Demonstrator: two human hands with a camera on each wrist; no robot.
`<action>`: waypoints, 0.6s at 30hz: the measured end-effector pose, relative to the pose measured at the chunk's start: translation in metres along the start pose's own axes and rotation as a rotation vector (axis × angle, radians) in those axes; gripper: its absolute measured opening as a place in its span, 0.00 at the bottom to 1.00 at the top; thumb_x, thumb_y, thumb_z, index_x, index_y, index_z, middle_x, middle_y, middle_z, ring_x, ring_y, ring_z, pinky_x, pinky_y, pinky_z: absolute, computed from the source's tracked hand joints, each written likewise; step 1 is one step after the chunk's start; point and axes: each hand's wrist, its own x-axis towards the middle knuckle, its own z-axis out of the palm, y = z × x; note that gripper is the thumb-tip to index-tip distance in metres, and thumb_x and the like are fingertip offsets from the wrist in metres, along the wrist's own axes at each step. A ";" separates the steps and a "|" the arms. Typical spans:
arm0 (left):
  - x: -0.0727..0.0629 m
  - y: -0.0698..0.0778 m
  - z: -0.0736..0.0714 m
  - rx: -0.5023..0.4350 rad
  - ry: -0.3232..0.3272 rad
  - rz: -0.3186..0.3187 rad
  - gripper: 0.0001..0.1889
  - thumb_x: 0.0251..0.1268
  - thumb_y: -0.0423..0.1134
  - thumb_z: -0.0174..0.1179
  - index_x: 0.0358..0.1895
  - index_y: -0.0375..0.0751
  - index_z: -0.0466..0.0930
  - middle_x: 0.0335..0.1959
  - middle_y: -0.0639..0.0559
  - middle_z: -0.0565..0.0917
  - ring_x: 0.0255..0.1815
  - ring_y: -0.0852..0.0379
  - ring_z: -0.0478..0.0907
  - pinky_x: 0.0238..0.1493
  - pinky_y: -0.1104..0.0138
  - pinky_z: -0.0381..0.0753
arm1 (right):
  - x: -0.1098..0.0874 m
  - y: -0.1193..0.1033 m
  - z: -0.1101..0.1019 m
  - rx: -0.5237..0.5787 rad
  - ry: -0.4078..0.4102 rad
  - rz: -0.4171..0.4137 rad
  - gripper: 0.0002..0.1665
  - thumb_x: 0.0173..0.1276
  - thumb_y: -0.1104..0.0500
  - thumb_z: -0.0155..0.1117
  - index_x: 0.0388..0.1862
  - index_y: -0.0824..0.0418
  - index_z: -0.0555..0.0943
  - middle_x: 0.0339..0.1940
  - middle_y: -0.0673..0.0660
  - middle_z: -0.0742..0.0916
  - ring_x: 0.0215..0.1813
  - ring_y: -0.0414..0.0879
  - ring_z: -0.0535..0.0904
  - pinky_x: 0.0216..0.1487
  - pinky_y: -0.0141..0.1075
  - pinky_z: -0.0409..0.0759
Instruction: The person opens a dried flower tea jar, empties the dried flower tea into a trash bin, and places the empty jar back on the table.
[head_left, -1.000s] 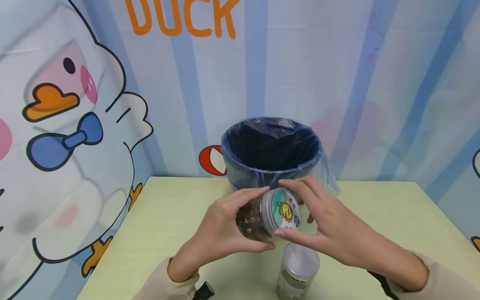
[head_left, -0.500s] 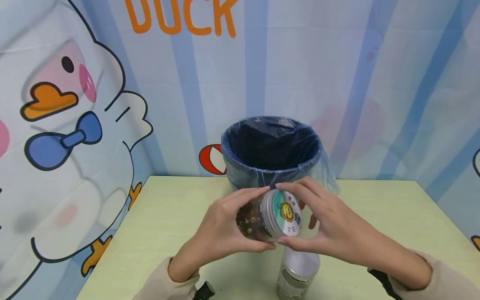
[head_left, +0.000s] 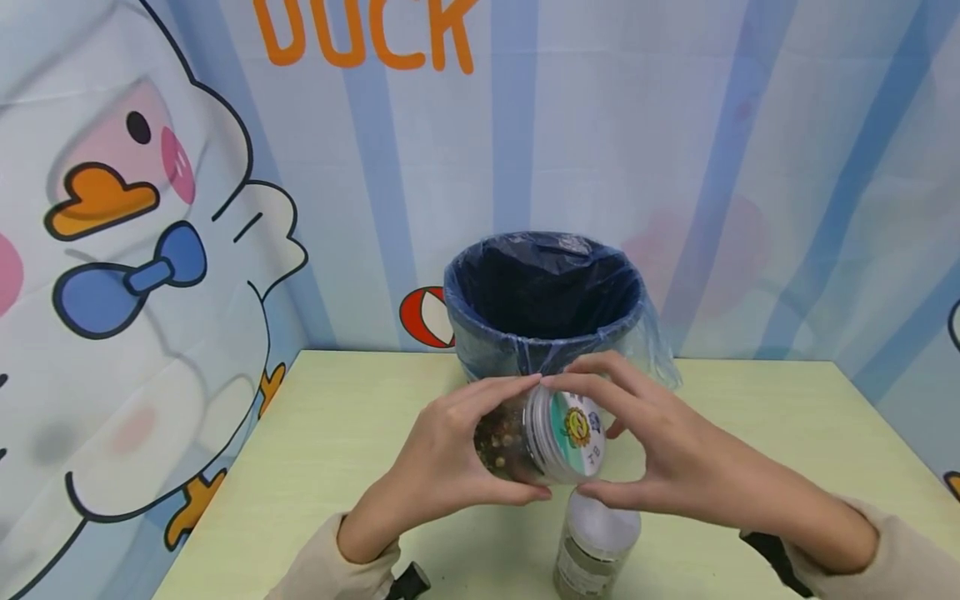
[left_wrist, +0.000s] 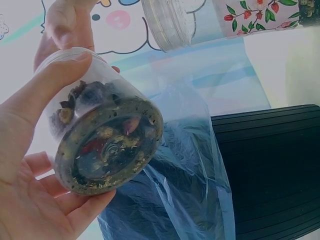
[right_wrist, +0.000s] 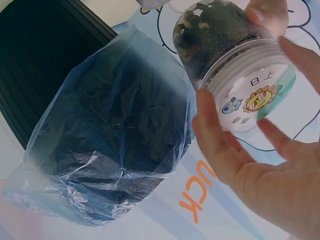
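Note:
My left hand (head_left: 442, 454) grips the clear jar (head_left: 501, 442), holding it tilted above the table. Dark dried bits and small pale pieces fill it, seen through its base in the left wrist view. My right hand (head_left: 675, 454) holds the jar's lid (right_wrist: 247, 100) by the rim, thumb below and fingers above. The lid is clear, with a white and teal sticker showing a smiling sun. It sits on the jar's mouth. Just below the hands, a second jar (head_left: 596, 546) with a pale lid stands upright on the table.
Behind the hands stands a bin (left_wrist: 270, 170) lined with a blue plastic bag (head_left: 480, 346), its mouth open upward. The pale yellow table (head_left: 360, 417) ends at a duck-printed cloth backdrop (head_left: 360, 208). A black strap piece (head_left: 408, 581) shows at the left cuff.
The lid's sticker has turned counterclockwise as seen from the head. The right fingers have shifted left along the rim at the top, the thumb right at the bottom. The left hand stays put.

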 end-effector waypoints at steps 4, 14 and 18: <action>0.001 0.000 0.001 -0.001 0.001 0.008 0.49 0.36 0.50 0.84 0.70 0.49 0.72 0.63 0.59 0.78 0.58 0.63 0.76 0.54 0.63 0.79 | 0.000 -0.004 0.002 -0.018 0.018 0.096 0.51 0.63 0.43 0.73 0.79 0.45 0.58 0.71 0.49 0.65 0.58 0.42 0.74 0.47 0.40 0.82; 0.002 0.002 0.003 0.003 0.001 0.010 0.49 0.37 0.51 0.83 0.70 0.49 0.72 0.63 0.59 0.78 0.59 0.63 0.76 0.54 0.64 0.80 | 0.001 -0.011 0.010 -0.009 0.097 0.246 0.42 0.63 0.40 0.71 0.71 0.54 0.70 0.53 0.50 0.74 0.34 0.35 0.75 0.28 0.29 0.79; 0.002 0.002 0.003 0.010 0.004 0.008 0.49 0.37 0.51 0.83 0.70 0.49 0.72 0.63 0.59 0.77 0.58 0.63 0.76 0.53 0.63 0.80 | 0.000 -0.011 0.008 0.027 0.089 0.225 0.40 0.64 0.42 0.72 0.71 0.52 0.70 0.53 0.50 0.74 0.39 0.37 0.75 0.31 0.29 0.81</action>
